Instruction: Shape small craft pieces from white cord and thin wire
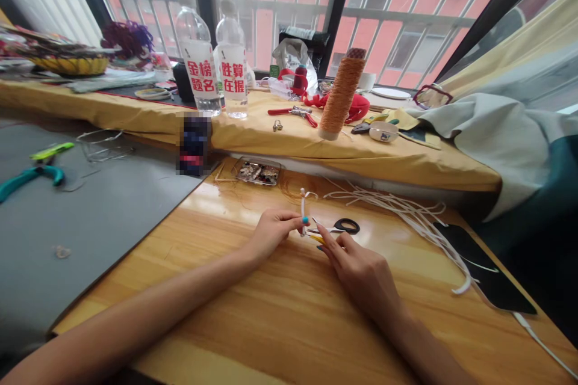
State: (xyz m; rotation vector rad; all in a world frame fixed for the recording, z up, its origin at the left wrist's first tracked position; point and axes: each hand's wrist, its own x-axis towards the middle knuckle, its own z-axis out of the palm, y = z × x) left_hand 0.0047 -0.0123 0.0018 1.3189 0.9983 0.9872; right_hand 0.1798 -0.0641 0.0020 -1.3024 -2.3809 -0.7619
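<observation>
Left hand (274, 230): grip pinching the white strip (302, 207), held upright above the desk (253, 319). Right hand (360, 266): grip closed on a yellow tool (318, 239), tip contact unclear. Strip should be steadied near that tip, clear of the scissors (347, 226).

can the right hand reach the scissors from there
Probably yes: the scissors lie just beyond the right hand, black handle uncovered, though that hand seems to hold a yellow tool.

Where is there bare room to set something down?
Bare wood lies between left forearm and right forearm, and between right hand and cords. The grey mat is open between left forearm and teal pliers. Crowded: the sill and around the scissors.
</observation>
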